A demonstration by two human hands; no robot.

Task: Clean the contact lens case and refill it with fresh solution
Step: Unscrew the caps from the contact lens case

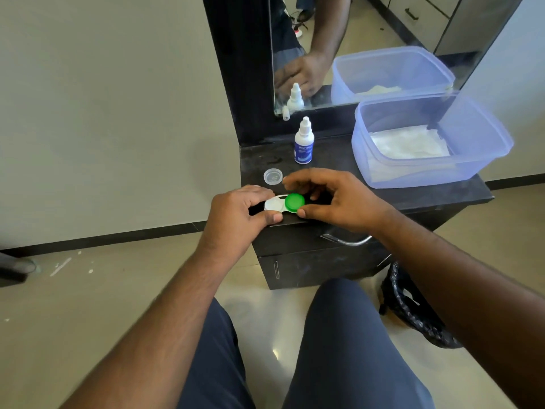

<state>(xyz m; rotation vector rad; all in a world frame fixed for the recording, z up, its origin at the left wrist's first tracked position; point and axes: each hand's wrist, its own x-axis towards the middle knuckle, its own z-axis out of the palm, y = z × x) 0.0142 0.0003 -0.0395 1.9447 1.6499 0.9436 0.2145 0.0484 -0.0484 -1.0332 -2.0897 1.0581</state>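
A white contact lens case (273, 204) is held just above the front edge of a black cabinet top (324, 160). My left hand (239, 219) grips its left, uncapped end between thumb and fingers. My right hand (333, 199) has thumb and fingertips around the green cap (295, 202) on the case's right well. A clear round cap (273, 176) lies loose on the cabinet top behind my hands. A small white solution bottle (304, 142) with a blue label stands upright further back.
A translucent blue plastic tub (472, 172) with white tissue inside fills the right of the cabinet top. A mirror (368, 31) leans behind it. A drawer handle (348, 240) sits under my right hand. A black bag (413, 314) lies on the floor at right.
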